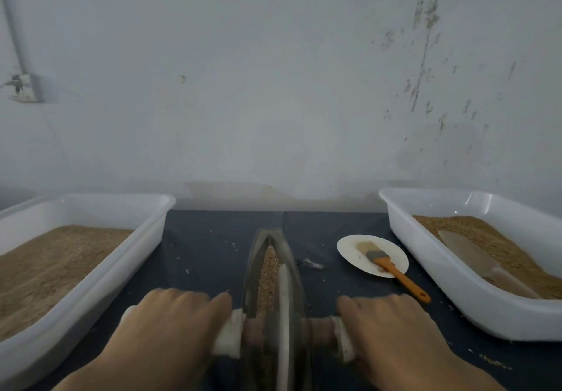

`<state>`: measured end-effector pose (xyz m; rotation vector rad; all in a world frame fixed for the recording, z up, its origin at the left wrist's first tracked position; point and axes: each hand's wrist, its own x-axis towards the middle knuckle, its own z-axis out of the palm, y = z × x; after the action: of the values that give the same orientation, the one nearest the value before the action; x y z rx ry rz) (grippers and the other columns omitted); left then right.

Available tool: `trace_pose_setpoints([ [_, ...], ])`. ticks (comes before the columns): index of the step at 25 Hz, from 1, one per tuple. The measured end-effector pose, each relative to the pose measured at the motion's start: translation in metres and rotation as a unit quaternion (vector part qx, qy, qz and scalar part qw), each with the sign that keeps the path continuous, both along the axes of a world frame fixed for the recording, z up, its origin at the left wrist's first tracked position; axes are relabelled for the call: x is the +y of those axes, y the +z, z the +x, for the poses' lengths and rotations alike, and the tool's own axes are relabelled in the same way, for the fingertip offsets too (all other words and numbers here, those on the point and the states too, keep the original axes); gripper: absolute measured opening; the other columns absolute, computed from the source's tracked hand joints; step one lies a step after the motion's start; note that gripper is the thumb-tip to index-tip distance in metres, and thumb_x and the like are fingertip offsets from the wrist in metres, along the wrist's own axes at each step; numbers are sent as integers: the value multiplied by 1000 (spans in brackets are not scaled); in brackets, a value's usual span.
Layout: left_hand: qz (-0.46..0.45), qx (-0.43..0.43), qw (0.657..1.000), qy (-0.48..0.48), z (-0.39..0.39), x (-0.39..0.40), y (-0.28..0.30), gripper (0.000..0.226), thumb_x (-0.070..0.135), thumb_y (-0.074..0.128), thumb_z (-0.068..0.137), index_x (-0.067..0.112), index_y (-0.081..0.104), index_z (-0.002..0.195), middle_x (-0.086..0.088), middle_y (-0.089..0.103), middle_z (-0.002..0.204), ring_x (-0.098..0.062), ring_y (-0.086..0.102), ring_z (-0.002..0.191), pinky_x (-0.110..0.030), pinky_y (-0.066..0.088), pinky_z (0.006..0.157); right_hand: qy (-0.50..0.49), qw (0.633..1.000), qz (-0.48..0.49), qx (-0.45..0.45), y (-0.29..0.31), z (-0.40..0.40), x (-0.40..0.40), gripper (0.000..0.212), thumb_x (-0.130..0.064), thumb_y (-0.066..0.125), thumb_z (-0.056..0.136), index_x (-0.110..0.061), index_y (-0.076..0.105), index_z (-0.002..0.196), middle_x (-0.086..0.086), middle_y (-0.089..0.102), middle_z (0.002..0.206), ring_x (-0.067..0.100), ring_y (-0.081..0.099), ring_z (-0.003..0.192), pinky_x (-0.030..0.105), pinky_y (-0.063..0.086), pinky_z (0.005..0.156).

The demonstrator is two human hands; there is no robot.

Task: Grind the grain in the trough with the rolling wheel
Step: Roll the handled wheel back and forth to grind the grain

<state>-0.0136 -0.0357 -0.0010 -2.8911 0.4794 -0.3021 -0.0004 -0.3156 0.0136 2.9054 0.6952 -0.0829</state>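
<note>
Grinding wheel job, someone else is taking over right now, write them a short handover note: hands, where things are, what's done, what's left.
Left hand and right hand each rest on one end of the wheel's axle handle; fingers lie over it.
Wheel stands upright in the near end of the trough, centre of the table.
Grain ahead of the wheel looks whole, so grinding is not finished.
Left: roll the wheel along the trough over that grain.
Nearby: brush on a plate, grain tubs left and right.
</note>
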Motion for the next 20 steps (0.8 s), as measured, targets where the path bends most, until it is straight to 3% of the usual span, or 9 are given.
trace_pose_setpoints([
  [5, -44, -47, 997, 49, 39, -3, -13, 22, 49, 51, 82, 37, 32, 85, 15, 46, 77, -9, 52, 72, -28, 33, 62, 14, 990, 29, -139, -8, 39, 18, 27, -25, 61, 86, -20, 47, 109, 3, 63, 103, 25, 60, 89, 36, 46, 75],
  [8, -47, -121, 988, 79, 80, -6, -18, 26, 47, 58, 81, 35, 36, 83, 13, 51, 75, -8, 51, 64, -26, 34, 56, -17, 980, 33, -197, -6, 92, 30, 26, -20, 64, 85, -18, 50, 106, 5, 65, 101, 27, 62, 89, 36, 42, 71],
  [10, -31, -130, 987, 86, 94, -9, -8, 27, 47, 58, 81, 33, 35, 83, 10, 57, 80, -13, 58, 70, -29, 32, 56, -29, 976, 40, -213, -5, 109, 33, 24, -21, 63, 85, -18, 51, 105, 6, 66, 100, 28, 63, 88, 37, 40, 70],
  [13, -24, -98, 992, 77, 82, -12, 1, 28, 48, 58, 82, 33, 35, 88, 11, 58, 87, -12, 54, 74, -29, 33, 62, -23, 982, 58, -179, -14, 87, 25, 25, -29, 65, 84, -22, 49, 102, 3, 65, 96, 23, 61, 82, 36, 46, 71],
  [17, -33, -25, 998, 52, 16, -9, -1, 31, 52, 54, 82, 41, 26, 86, 16, 43, 80, -7, 41, 72, -28, 30, 66, 26, 995, 29, -87, -12, 27, 4, 24, -33, 60, 84, -26, 44, 100, -4, 55, 86, 20, 54, 75, 35, 38, 65],
  [20, -39, 48, 997, 56, -13, -6, 8, 32, 60, 49, 81, 46, 20, 83, 17, 41, 80, -5, 43, 76, -28, 30, 69, 17, 999, -27, -20, -1, 16, 4, 28, -28, 56, 87, -23, 42, 111, 0, 58, 105, 25, 57, 95, 38, 39, 75],
])
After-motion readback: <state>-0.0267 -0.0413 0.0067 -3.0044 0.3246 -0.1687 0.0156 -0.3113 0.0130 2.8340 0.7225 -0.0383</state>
